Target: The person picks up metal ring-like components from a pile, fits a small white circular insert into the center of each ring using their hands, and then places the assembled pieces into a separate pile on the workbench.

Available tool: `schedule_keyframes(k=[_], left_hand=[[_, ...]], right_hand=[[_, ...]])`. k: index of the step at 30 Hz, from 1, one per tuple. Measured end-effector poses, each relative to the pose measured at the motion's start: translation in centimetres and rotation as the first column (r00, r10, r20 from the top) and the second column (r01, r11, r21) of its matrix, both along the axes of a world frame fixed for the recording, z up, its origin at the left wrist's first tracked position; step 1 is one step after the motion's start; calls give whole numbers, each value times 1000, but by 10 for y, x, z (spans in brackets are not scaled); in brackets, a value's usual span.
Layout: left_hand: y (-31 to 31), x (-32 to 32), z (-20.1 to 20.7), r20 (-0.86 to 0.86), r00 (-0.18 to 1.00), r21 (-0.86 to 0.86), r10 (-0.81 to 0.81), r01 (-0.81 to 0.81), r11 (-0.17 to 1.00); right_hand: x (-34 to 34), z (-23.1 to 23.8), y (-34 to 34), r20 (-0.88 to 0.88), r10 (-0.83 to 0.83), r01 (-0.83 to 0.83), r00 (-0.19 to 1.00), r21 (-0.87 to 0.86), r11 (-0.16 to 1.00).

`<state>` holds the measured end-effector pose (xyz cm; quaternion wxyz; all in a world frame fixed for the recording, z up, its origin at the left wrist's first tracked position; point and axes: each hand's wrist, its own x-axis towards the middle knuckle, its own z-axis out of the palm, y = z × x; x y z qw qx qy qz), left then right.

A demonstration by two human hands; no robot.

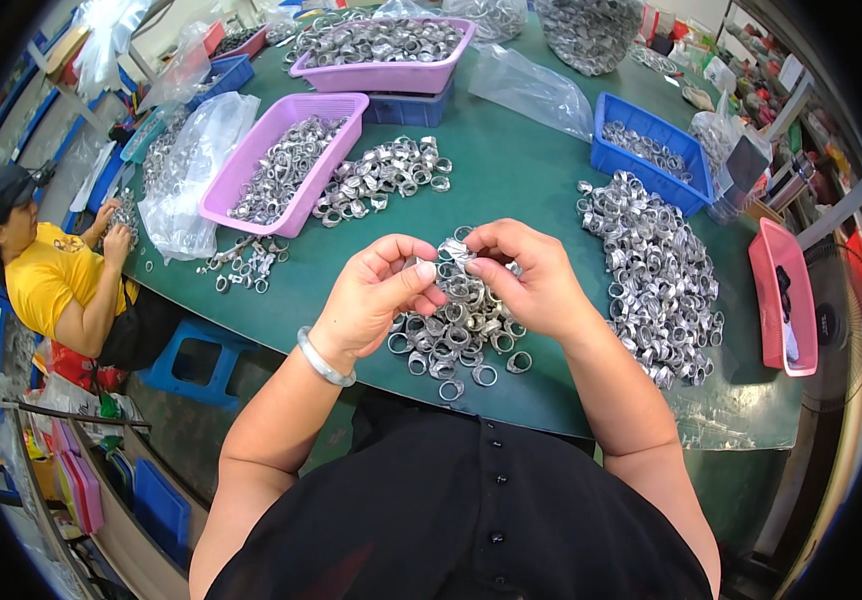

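Observation:
Over the table's front part, my left hand and my right hand meet with thumbs and forefingers closed. A small silver-grey metal ring is pinched between their fingertips; the fingers hide part of it. Just beneath my hands lies a loose pile of similar metal rings, some spread singly toward the near edge. To the right spreads a larger heap of rings. A pale bangle circles my left wrist.
On the green table, a lilac basket and a blue basket hold rings; another lilac basket stands farther back. Clear plastic bags lie around. At the left, a person in yellow handles rings. A pink basket is rightmost.

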<state>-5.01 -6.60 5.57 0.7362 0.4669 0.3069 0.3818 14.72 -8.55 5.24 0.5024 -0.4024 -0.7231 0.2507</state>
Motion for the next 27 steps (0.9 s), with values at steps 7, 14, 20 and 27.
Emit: schedule_keyframes(k=[7,14,20,27], left_hand=[[0,6,-5,-4,1000,59,14,-14,998],[1,10,-12,-22,1000,21,-20,20,1000],[2,9,-15,11,1000,6,-29,28,1000],[2,6,-17,30,998,2,-53,53,999]], right_hand=[[0,4,-2,109,59,-56,992,-34,998],[-2,1,-2,113,63,-60,992,-27,998],[-3,2,-3,151,61,-59,987,-17,998],[-5,3,-6,183,56,-58,981,7,998]])
